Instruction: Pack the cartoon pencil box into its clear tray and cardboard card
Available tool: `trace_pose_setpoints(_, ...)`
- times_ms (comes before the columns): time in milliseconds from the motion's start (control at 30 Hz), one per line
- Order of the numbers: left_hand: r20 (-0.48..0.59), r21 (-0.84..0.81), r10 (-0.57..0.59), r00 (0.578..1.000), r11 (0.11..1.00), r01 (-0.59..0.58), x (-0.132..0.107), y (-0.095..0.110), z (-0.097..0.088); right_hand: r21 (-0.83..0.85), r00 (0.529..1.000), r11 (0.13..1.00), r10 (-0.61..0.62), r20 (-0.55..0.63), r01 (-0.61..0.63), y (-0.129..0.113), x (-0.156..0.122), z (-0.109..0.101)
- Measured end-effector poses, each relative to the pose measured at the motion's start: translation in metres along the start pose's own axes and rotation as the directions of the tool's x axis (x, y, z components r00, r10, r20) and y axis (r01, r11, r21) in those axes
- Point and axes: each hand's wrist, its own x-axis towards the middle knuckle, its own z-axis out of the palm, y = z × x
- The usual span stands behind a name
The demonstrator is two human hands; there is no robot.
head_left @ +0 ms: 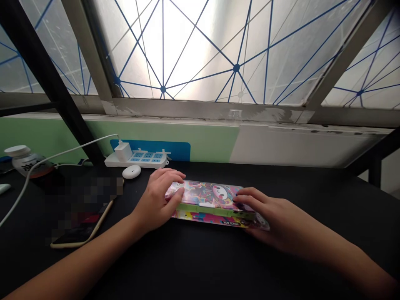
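Observation:
A colourful cartoon-printed pencil box point(208, 200) with a green edge lies flat on the black table point(200, 258), in the middle. My left hand point(158, 199) grips its left end, thumb on the front edge and fingers curled over the lid. My right hand point(268, 218) holds the right end, fingers laid over the top and the front right corner. The lid looks closed or nearly so.
A white power strip point(137, 159) with a charger plugged in lies by the wall, a small white oval case point(131, 171) in front of it. A phone point(79, 227) lies at left, partly blurred. A capped bottle point(26, 162) and white cable point(21, 185) sit far left.

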Motion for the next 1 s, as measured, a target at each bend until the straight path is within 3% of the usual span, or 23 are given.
trace_pose_setpoints(33, 0.043, 0.084, 0.025, 0.999, 0.996, -0.029, 0.000, -0.002, 0.000, 0.034, 1.000, 0.999, 0.000, 0.023, 0.000, -0.001, 0.000, -0.001)
trace_pose_setpoints(100, 0.155, 0.193, -0.037, 0.987, 0.981, 0.007, 0.000, -0.006, 0.002, 0.086, 0.999, 0.996, -0.003, 0.044, -0.001, -0.004, 0.001, -0.002)
trace_pose_setpoints(200, 0.328, 0.196, -0.197, 0.924, 0.971, 0.137, -0.001, -0.013, 0.005, 0.117, 1.000, 0.993, -0.010, 0.007, 0.009, -0.005, 0.005, -0.001)
trace_pose_setpoints(267, 0.384, 0.149, -0.211, 0.899, 0.975, 0.165, -0.001, -0.016, 0.006, 0.126, 0.999, 0.992, 0.000, -0.033, 0.004, -0.004, 0.008, 0.000)
trace_pose_setpoints(500, 0.312, 0.131, -0.081, 0.947, 0.991, 0.042, 0.003, -0.005, -0.002, 0.132, 0.974, 0.979, 0.176, -0.143, -0.158, 0.016, 0.010, 0.003)
trace_pose_setpoints(667, 0.255, 0.190, 0.043, 0.966, 0.977, -0.094, 0.002, 0.000, -0.004, 0.188, 0.959, 0.951, 0.266, -0.098, -0.244, 0.031, 0.011, 0.011)
trace_pose_setpoints(767, 0.219, 0.243, 0.120, 0.968, 0.954, -0.173, 0.000, 0.002, -0.003, 0.240, 0.961, 0.943, 0.259, -0.100, -0.230, 0.033, 0.012, 0.013)
trace_pose_setpoints(1000, 0.160, 0.372, 0.290, 0.943, 0.868, -0.330, -0.003, 0.013, -0.004, 0.180, 0.956, 0.980, 0.129, -0.265, -0.082, 0.030, 0.006, -0.009)
